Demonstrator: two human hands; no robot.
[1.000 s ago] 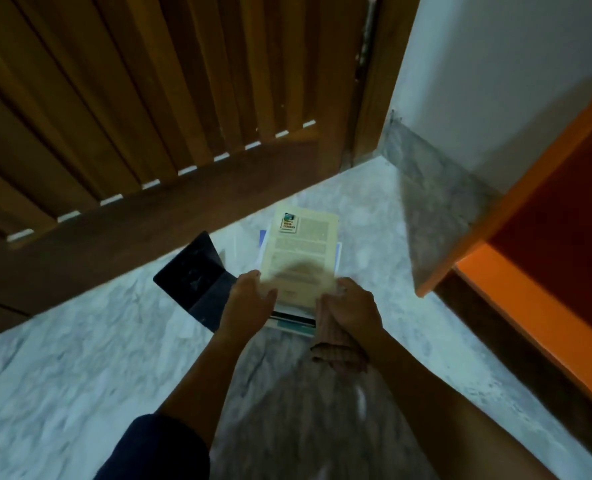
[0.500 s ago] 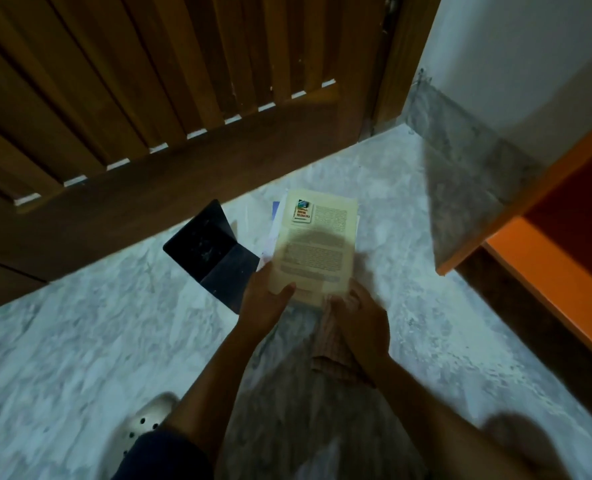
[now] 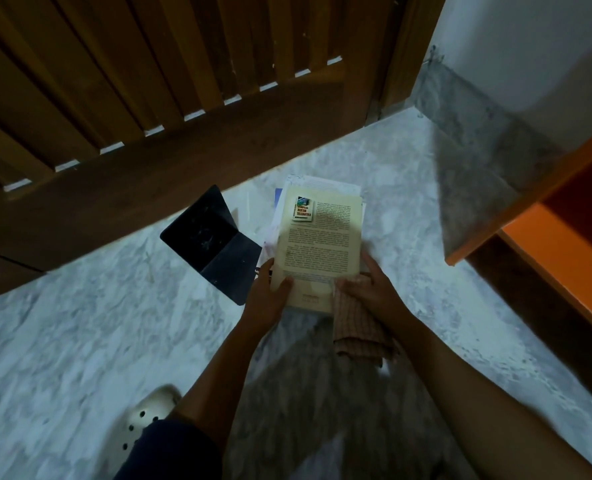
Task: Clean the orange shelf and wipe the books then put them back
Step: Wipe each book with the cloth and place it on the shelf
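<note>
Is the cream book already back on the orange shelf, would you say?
No, left hand and right hand grip the cream book over the floor, off the orange shelf.

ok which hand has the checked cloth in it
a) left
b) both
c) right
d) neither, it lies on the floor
c: the right hand holds the checked cloth at the near edge of the book, while the left hand grips the book alone.
</note>
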